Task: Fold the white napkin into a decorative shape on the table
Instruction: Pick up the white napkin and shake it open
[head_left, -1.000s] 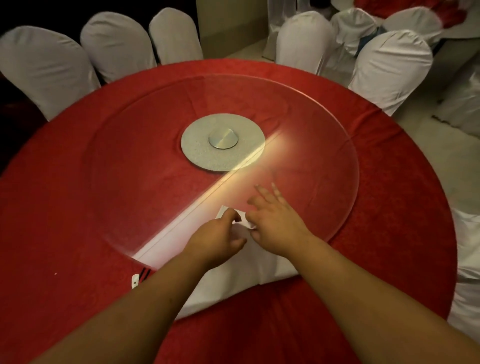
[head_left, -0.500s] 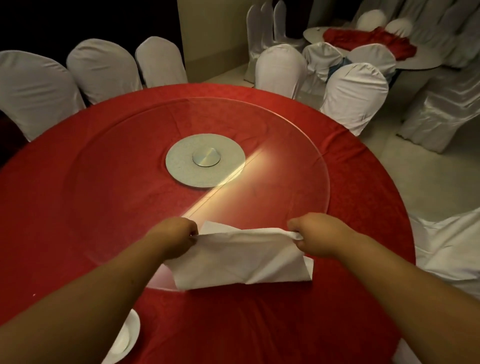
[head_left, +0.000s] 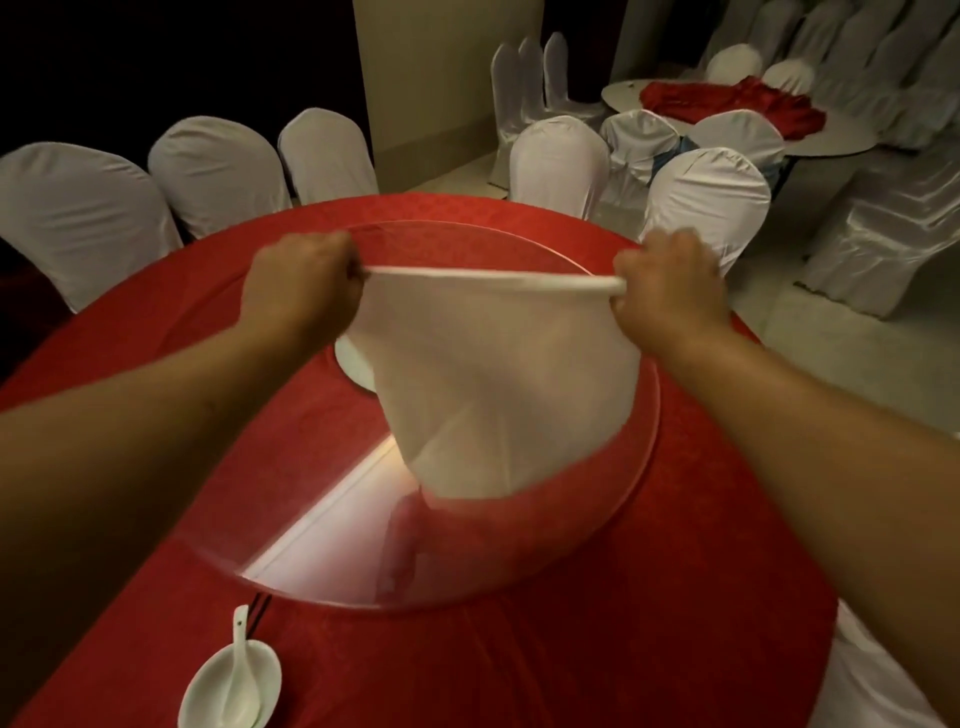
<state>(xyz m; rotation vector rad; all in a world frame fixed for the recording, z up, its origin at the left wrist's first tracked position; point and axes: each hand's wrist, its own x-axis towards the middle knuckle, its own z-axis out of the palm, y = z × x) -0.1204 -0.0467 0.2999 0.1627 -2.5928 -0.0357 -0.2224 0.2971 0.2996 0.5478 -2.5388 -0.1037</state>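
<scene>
The white napkin (head_left: 498, 384) hangs in the air above the round table, stretched taut along its top edge. My left hand (head_left: 301, 283) grips its left corner and my right hand (head_left: 667, 288) grips its right corner, both fists closed on the cloth. The napkin's body droops down to a point near the glass turntable (head_left: 519, 551). It hides most of the metal hub (head_left: 353, 364) at the turntable's centre.
The table wears a red cloth (head_left: 597, 649). A white bowl with a spoon (head_left: 231, 686) and dark chopsticks (head_left: 257, 616) lie at the near left edge. White-covered chairs (head_left: 218, 171) ring the far side. Another table with red cloth (head_left: 727, 104) stands at the back right.
Both hands pinched the napkin on the table, pulled apart, then lifted it off the surface. It now hangs stretched in the air, higher and farther from me.
</scene>
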